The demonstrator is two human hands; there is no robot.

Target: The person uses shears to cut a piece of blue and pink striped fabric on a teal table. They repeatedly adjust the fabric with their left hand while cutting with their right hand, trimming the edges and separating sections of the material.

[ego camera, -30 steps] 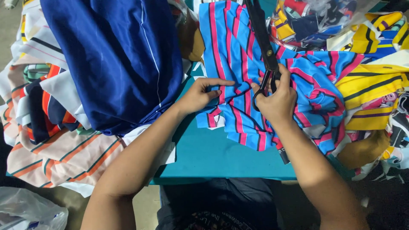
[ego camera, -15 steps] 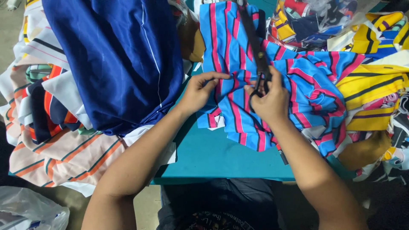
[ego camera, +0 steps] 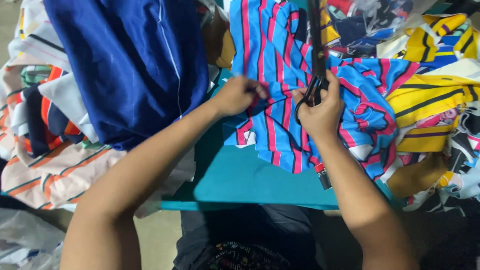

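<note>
Here, the right hand (ego camera: 320, 107) grips black scissors (ego camera: 314, 60) over blue-and-pink striped fabric (ego camera: 280, 75) on the teal table (ego camera: 240, 180). The left hand (ego camera: 235, 95) pinches that fabric just beside the blades, so its fingers could be nicked, or the loose cloth could bunch.

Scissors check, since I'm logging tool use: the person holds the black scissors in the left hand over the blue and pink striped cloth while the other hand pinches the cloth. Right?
Not quite: the head view shows the black scissors in the right hand. The left hand pinches the blue and pink striped cloth.
</note>
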